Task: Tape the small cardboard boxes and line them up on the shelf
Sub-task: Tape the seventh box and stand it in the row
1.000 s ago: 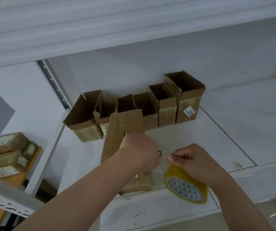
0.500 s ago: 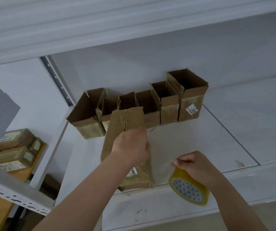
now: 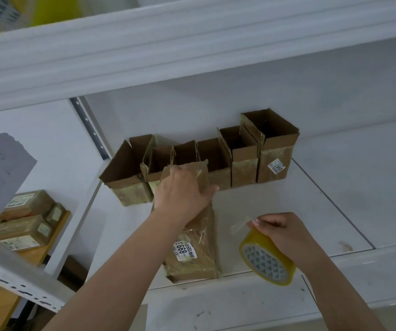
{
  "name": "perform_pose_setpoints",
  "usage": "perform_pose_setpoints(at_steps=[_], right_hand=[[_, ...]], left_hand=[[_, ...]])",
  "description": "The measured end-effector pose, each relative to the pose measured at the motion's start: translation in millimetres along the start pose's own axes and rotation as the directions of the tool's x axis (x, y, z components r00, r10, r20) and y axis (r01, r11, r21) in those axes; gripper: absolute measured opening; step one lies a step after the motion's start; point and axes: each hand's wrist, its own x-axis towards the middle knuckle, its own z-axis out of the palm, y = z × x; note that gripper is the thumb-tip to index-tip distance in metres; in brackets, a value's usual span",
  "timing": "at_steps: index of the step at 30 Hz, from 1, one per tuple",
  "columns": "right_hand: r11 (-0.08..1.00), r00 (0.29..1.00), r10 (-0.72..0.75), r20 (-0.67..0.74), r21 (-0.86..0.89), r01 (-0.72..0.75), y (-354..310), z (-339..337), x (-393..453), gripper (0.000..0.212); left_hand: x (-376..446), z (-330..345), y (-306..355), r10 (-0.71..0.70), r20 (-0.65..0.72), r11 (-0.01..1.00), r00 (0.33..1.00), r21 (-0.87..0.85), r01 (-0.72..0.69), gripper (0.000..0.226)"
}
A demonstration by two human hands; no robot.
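Nearest, the right hand (image 3: 285,231) curls around a yellow roll of clear packing tape (image 3: 267,260) at the front edge of the white metal shelf (image 3: 275,206), pinching its loose end. Just left of it, a tall, taped brown cardboard box (image 3: 193,244) stands near that edge. The left hand (image 3: 182,192) grips its upper part, fingers wrapped over the top. Behind, against the back wall, a row of open-topped small brown cardboard boxes (image 3: 244,161) stands side by side.

Two bare forearms, no sleeves, pale-polished fingernails
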Motion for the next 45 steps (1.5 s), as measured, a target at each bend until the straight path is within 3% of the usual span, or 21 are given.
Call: perform_pose_setpoints(at_steps=[2,4,9,14,16,19,23,25,27,31,34,38,41,45], right_hand=[[0.999,1.000,-0.017,-0.024,0.027,0.017,-1.8,-0.6,1.9,0.024],[0.997,0.997,-0.036,-0.062,0.064,0.040,-1.9,-0.8,3.4,0.027],[0.989,0.981,-0.071,-0.179,0.111,0.092,-2.3,-9.0,7.3,0.027],[0.980,0.964,-0.076,-0.254,0.157,0.119,-5.2,-17.3,12.4,0.020],[0.977,0.962,-0.072,-0.264,0.176,0.122,-8.0,-18.8,11.7,0.023],[0.976,0.959,-0.071,-0.273,0.180,0.124,-8.0,-19.9,10.1,0.026],[0.968,0.955,-0.057,-0.290,0.217,0.123,-5.1,-21.1,7.0,0.026],[0.966,0.954,-0.043,-0.296,0.232,0.115,-0.9,-21.0,4.6,0.025],[0.964,0.953,-0.033,-0.302,0.241,0.110,2.4,-20.5,2.9,0.022],[0.955,0.933,-0.016,-0.359,0.272,0.121,2.3,-20.8,4.9,0.021],[0.947,0.919,-0.020,-0.395,0.288,0.144,-1.6,-20.8,7.6,0.027],[0.944,0.924,-0.044,-0.380,0.288,0.163,-10.6,-16.4,11.4,0.024],[0.950,0.947,-0.073,-0.313,0.267,0.162,-21.6,-9.8,11.9,0.021],[0.958,0.973,-0.139,-0.185,0.223,0.180,-37.6,-5.3,7.9,0.020]], left_hand=[[1.1,9.1,5.0,-0.038,0.109,0.980,0.993,0.196,0.016,0.078],[0.8,12.9,6.8,-0.026,0.180,0.967,0.983,0.256,-0.022,0.063],[-5.0,-6.0,-9.0,0.205,0.172,0.973,0.964,0.069,-0.220,0.030],[-6.4,-11.2,-25.2,0.140,0.064,0.990,0.988,-0.037,-0.138,0.024],[-5.4,-3.4,-12.9,0.118,-0.012,0.988,0.993,-0.104,-0.118,0.034],[3.8,12.2,14.9,0.115,-0.063,0.993,0.991,-0.006,-0.116,0.067],[23.6,27.6,38.1,0.023,0.015,0.992,1.000,0.124,-0.025,0.102],[28.5,32.0,40.8,-0.018,0.071,0.985,0.997,0.173,0.006,0.102],[29.3,32.1,40.9,-0.020,0.097,0.980,0.995,0.198,0.000,0.085],[15.9,25.0,37.2,0.119,0.075,0.981,0.990,0.148,-0.129,0.050],[-2.7,17.9,18.1,0.299,0.069,0.947,0.952,0.105,-0.305,0.050],[-18.9,7.8,-26.9,0.533,0.128,0.845,0.836,-0.049,-0.532,0.062],[-26.7,2.4,-62.4,0.581,0.145,0.806,0.801,-0.235,-0.543,0.061],[-34.7,-2.9,-101.0,0.577,0.104,0.792,0.810,-0.314,-0.524,0.055]])
